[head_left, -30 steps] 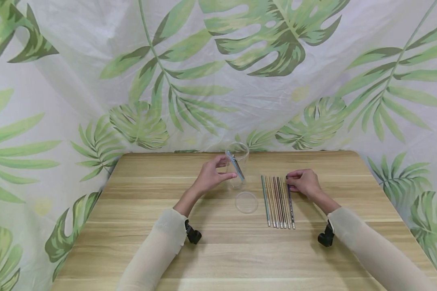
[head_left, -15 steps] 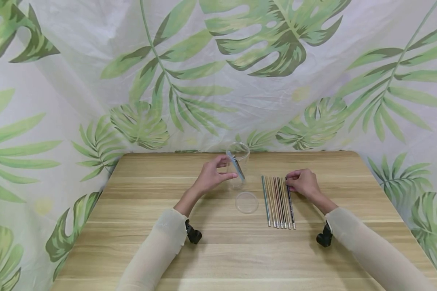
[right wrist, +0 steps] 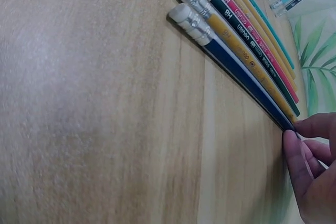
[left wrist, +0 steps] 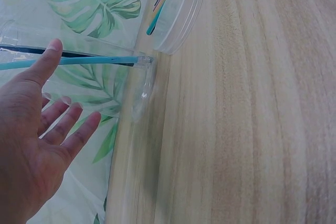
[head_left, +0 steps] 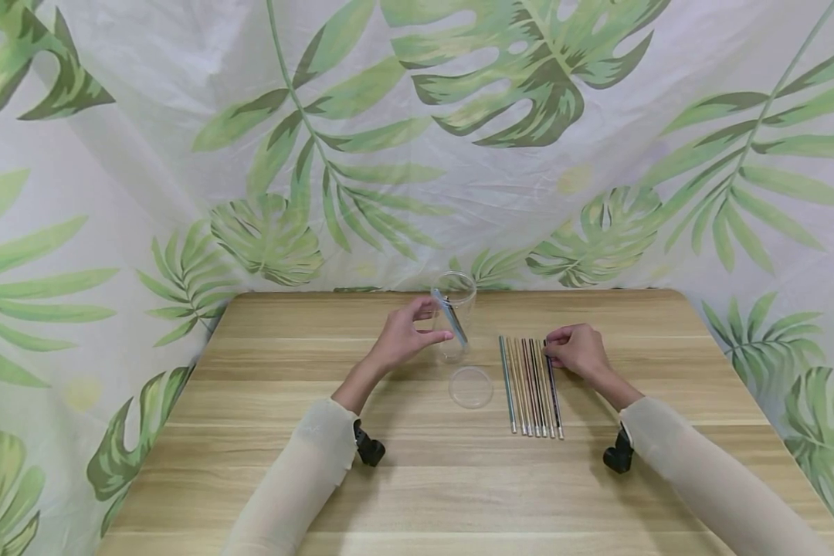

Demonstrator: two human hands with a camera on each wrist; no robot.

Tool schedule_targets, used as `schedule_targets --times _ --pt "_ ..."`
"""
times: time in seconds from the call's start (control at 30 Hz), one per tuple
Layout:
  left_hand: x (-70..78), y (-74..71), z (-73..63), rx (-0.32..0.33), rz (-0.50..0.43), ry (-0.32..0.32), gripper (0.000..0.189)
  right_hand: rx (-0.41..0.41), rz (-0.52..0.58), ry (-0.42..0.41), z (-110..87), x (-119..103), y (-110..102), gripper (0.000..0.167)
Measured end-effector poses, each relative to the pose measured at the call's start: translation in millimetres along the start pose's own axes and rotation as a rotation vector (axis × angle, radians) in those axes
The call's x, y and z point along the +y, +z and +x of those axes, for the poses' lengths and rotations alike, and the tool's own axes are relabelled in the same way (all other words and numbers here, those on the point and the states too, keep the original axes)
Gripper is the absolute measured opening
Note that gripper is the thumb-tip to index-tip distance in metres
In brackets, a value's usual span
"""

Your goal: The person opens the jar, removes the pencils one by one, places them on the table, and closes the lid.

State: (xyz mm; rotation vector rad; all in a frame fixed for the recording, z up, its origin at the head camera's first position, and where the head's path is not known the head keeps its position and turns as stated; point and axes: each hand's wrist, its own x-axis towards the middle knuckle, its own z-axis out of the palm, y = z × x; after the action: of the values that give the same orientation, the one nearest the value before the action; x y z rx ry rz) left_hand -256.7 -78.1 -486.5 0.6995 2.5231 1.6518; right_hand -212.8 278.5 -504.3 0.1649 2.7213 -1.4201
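At the table's far side stands a clear plastic cup (head_left: 469, 313), its lid off. Inside lean a light blue pencil (left wrist: 100, 60) and a dark one, eraser ends down in the left wrist view. My left hand (head_left: 405, 333) holds the cup from the left, thumb on the near side and fingers round the back. With thumb and index finger, my right hand (head_left: 579, 349) pinches the far end of a dark blue pencil (right wrist: 241, 80). That pencil is the rightmost of a row of several pencils (right wrist: 252, 48) lying side by side, white erasers toward me.
A round clear lid (head_left: 470, 387) lies on the wooden table (head_left: 452, 494) between the cup and the pencil row. A leaf-print cloth (head_left: 361, 154) hangs right behind the table's far edge. Black wrist cameras (head_left: 369, 448) sit at both sleeves.
My right hand has shifted slightly left, bringing the far end of the dark blue pencil closer to the row. My left hand and the cup have stayed put.
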Motion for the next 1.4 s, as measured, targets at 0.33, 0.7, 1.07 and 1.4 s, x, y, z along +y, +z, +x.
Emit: schedule_targets --times 0.33,0.7,1.07,1.4 --pt "-0.6 0.3 0.4 0.002 0.004 0.01 0.062 0.02 -0.065 -0.052 2.6 -4 -8 0.026" --pt "0.8 -1.0 0.2 0.002 0.01 0.015 0.061 0.026 0.008 -0.247 9.8 -37 -18 0.032" --pt "0.3 -0.8 0.5 0.0 -0.013 0.02 0.061 -0.01 -0.017 -0.448 9.3 -87 -22 0.023" --pt "0.6 -0.9 0.3 -0.006 -0.019 0.017 0.061 -0.082 0.049 -0.513 12.9 -121 -24 0.025"
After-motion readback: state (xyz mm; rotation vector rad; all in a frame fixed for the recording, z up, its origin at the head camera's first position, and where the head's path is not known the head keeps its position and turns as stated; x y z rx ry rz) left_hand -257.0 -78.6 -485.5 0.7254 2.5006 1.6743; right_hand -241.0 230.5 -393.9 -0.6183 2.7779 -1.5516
